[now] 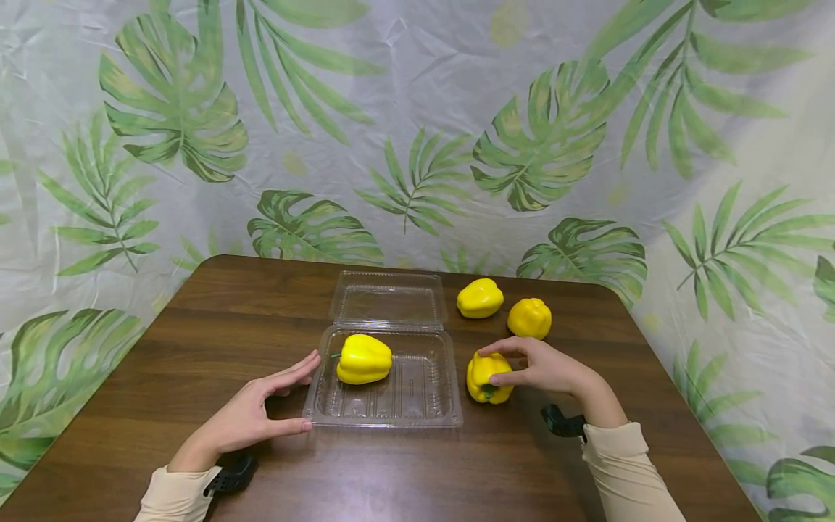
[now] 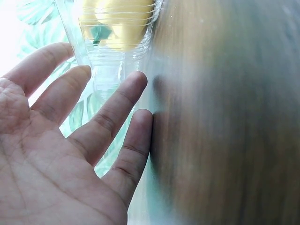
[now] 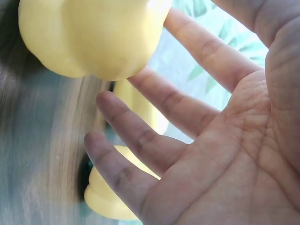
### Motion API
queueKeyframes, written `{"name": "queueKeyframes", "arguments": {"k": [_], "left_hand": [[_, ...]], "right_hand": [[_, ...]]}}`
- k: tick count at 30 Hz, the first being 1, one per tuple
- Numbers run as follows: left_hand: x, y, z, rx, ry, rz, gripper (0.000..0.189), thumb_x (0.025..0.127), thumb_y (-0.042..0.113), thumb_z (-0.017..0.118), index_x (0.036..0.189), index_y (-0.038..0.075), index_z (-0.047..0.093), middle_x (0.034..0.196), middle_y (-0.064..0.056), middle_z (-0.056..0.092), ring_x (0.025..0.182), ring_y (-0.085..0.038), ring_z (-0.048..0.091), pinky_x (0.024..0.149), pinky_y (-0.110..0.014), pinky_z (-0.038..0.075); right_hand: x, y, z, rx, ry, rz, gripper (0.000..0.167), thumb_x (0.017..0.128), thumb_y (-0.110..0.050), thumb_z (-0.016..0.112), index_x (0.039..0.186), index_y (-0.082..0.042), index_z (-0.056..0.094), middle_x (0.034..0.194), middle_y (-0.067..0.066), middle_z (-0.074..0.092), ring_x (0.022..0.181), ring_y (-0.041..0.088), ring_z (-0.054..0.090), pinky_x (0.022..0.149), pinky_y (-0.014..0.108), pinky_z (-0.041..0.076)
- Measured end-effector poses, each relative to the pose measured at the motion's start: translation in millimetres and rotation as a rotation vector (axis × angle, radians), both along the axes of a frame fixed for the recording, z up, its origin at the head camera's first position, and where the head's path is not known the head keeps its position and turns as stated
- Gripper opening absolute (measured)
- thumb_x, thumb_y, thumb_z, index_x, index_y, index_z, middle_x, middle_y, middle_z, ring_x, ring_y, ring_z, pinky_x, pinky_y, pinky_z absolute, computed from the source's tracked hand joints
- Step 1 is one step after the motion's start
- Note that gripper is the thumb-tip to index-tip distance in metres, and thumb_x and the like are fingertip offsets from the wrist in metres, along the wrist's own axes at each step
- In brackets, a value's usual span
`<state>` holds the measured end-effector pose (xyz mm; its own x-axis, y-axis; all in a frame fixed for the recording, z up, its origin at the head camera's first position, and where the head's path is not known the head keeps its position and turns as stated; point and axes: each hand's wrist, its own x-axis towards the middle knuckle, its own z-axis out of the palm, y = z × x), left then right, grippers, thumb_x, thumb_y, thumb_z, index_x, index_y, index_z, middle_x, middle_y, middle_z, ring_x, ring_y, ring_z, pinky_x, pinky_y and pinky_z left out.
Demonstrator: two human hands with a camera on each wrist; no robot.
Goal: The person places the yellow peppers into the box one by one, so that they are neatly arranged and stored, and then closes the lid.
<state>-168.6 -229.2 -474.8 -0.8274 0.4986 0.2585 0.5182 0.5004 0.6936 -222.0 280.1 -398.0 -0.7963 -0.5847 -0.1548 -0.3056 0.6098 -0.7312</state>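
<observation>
A yellow bell pepper (image 1: 489, 378) stands right of the clear plastic clamshell container (image 1: 454, 395), its stem end toward me. My right hand (image 1: 546, 370) pinches it from the right, thumb on the near side and index finger over the top. In the right wrist view the same pepper (image 3: 89, 35) meets the index and middle fingertips, while the other two fingers stay off it. My left hand (image 1: 251, 413) is spread at the container's left edge, fingertips and thumb right at the rim. Inside the container, toward the left, another yellow bell pepper (image 1: 364, 359) lies on its side.
Two more yellow bell peppers, one farther back (image 1: 480, 298) and one to its right (image 1: 530, 318), rest on the brown wooden table (image 1: 261, 304) behind my right hand. The container's lid (image 1: 389, 299) lies folded back. A leaf-patterned cloth (image 1: 417, 94) hangs behind the table.
</observation>
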Motion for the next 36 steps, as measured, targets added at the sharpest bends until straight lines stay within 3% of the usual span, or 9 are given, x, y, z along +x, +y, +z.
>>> {"name": "queueKeyframes", "arguments": {"k": [26, 36], "left_hand": [[0.4, 0.6, 0.3, -0.002, 0.011, 0.0, 0.09, 0.089, 0.036, 0.09, 0.165, 0.021, 0.045, 0.171, -0.005, 0.044, 0.128, -0.003, 0.066, 0.108, -0.027, 0.051], [0.8, 0.9, 1.8, -0.013, 0.011, 0.008, 0.09, 0.089, 0.037, 0.089, 0.166, 0.022, 0.045, 0.171, -0.005, 0.044, 0.128, -0.005, 0.067, 0.107, -0.029, 0.052]], "right_hand": [[14.0, 18.4, -5.7, 0.002, -0.02, -0.06, 0.065, 0.101, -0.031, 0.078, 0.154, -0.002, 0.054, 0.147, 0.023, 0.063, 0.127, 0.036, 0.066, 0.107, 0.057, 0.055], [22.3, 23.9, -3.7, 0.003, -0.028, -0.08, 0.065, 0.1, -0.028, 0.079, 0.154, -0.004, 0.054, 0.131, 0.015, 0.069, 0.107, 0.022, 0.066, 0.092, 0.027, 0.057]]}}
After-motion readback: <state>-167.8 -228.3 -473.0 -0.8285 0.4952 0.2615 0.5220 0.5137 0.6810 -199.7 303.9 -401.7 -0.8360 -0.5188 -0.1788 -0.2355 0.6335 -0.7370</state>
